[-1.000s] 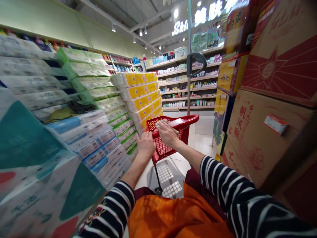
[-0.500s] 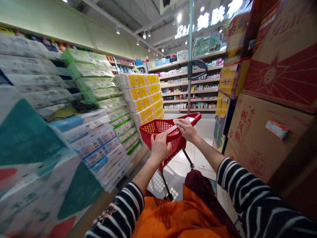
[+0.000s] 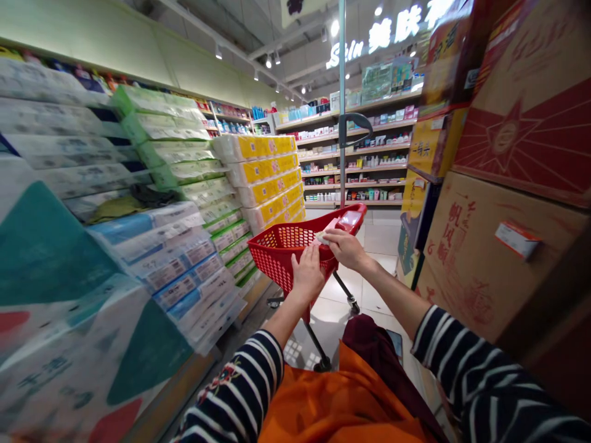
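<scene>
A red plastic shopping trolley [image 3: 281, 258] with a perforated basket stands in front of me on dark legs with wheels. My left hand [image 3: 308, 274] rests on its near rim, fingers stretched out flat and thumb apart. Just to the right, my right hand [image 3: 345, 249] is closed on a small pale cloth [image 3: 322, 236], pressed to the pinkish strip along the rim. A shiny flat panel [image 3: 349, 221] lies on the rim beyond that hand. Rising behind the basket is a tall pole with a grey loop handle [image 3: 356, 129].
Stacked tissue packs [image 3: 263, 178] line the left side. Liquor cartons [image 3: 494, 246] are piled close on the right. Shelves of small cosmetics [image 3: 355, 166] stand ahead. A phone-like flat object [image 3: 395, 343] shows beside my maroon-clad leg.
The trolley has swung slightly left and nearer. My right hand has moved left and down along the rim with the cloth; my left hand has shifted right, its fingers straightened, closer to it.
</scene>
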`<state>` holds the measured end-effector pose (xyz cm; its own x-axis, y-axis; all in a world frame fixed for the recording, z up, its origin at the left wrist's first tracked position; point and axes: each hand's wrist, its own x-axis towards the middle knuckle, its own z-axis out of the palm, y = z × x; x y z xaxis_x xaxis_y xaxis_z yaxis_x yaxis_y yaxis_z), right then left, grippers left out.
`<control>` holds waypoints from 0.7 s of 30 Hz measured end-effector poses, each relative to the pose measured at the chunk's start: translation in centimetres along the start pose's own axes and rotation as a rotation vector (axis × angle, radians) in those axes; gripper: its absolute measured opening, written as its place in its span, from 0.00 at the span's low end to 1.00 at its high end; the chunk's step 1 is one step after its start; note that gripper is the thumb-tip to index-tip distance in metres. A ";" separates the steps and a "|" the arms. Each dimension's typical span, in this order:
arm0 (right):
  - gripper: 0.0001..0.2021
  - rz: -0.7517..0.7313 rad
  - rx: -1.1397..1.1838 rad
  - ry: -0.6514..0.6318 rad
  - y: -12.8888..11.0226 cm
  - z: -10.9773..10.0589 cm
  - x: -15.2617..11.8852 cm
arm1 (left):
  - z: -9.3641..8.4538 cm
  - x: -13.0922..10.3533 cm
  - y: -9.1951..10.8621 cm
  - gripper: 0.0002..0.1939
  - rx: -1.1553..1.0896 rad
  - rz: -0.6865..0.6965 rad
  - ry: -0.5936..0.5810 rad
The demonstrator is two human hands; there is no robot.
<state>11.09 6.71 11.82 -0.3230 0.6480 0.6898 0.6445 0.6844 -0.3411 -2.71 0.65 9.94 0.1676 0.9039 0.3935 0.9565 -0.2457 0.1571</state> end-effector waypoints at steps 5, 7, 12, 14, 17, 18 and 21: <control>0.17 0.057 0.025 0.123 1.7 -0.6 -0.9 | 0.3 0.6 -0.9 0.29 -0.066 -0.019 0.030; 0.16 0.097 0.022 0.137 3.1 -0.8 -0.8 | 0.8 1.2 -1.7 0.29 -0.101 -0.105 -0.048; 0.16 0.194 -0.030 0.126 5.7 -2.1 0.0 | 2.2 2.5 -1.8 0.32 -0.078 -0.115 -0.201; 0.16 0.233 -0.099 0.093 5.2 -2.6 0.2 | 2.6 2.6 -0.9 0.34 -0.062 -0.119 -0.206; 0.15 0.196 -0.266 -0.017 2.8 -2.4 0.0 | 2.9 2.5 0.7 0.36 -0.025 -0.109 -0.187; 0.15 0.151 -0.327 -0.058 1.8 -2.2 -0.2 | 3.0 2.4 1.1 0.36 -0.014 -0.103 -0.172; 0.15 0.024 -0.467 -0.131 -0.2 -1.1 -0.9 | 3.1 2.0 1.2 0.34 -0.010 -0.070 -0.124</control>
<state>12.03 5.59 11.99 -0.3697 0.7187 0.5888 0.8851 0.4652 -0.0121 -0.52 3.24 8.11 0.1292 0.9552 0.2662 0.9646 -0.1833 0.1895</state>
